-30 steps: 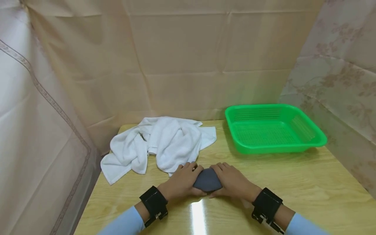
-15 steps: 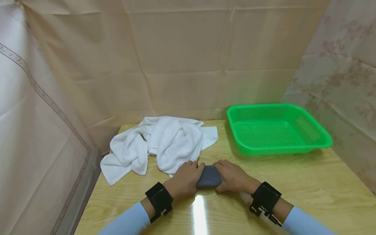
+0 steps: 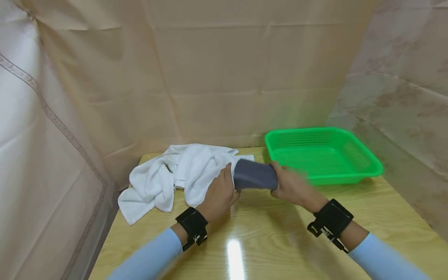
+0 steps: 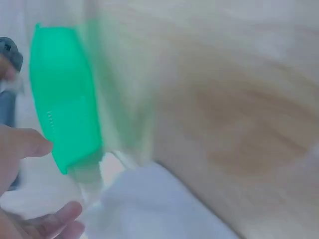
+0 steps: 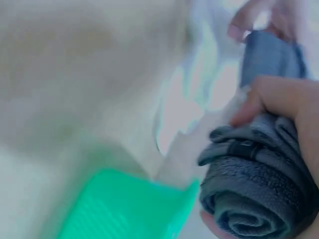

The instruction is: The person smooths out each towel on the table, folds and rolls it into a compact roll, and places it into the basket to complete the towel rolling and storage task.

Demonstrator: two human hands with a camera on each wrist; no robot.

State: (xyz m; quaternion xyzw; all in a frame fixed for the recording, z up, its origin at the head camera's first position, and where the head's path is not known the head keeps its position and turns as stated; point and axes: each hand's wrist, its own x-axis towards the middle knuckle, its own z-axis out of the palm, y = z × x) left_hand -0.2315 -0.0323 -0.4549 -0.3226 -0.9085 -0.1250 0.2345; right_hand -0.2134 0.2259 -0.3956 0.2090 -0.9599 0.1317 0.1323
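Note:
A dark grey towel (image 3: 255, 175), rolled up tight, is held above the table in the head view. My right hand (image 3: 292, 184) grips its right end; in the right wrist view the thumb and fingers wrap the roll (image 5: 249, 194), whose spiral end faces the camera. My left hand (image 3: 218, 194) is at the roll's left end with fingers extended. In the left wrist view its thumb and fingers (image 4: 65, 214) stand apart with no towel between them. A rumpled white towel (image 3: 204, 171) lies behind the left hand.
A green plastic basket (image 3: 323, 179) with perforated sides stands at the back right, close beyond the right hand. The wooden table (image 3: 273, 241) meets a beige cloth wall (image 3: 213, 77) at its back. Cloth hangs on both sides too.
The rolled grey towel has risen from the table and moved forward and slightly right in the right hand. The left hand has moved forward less, and its fingers have straightened.

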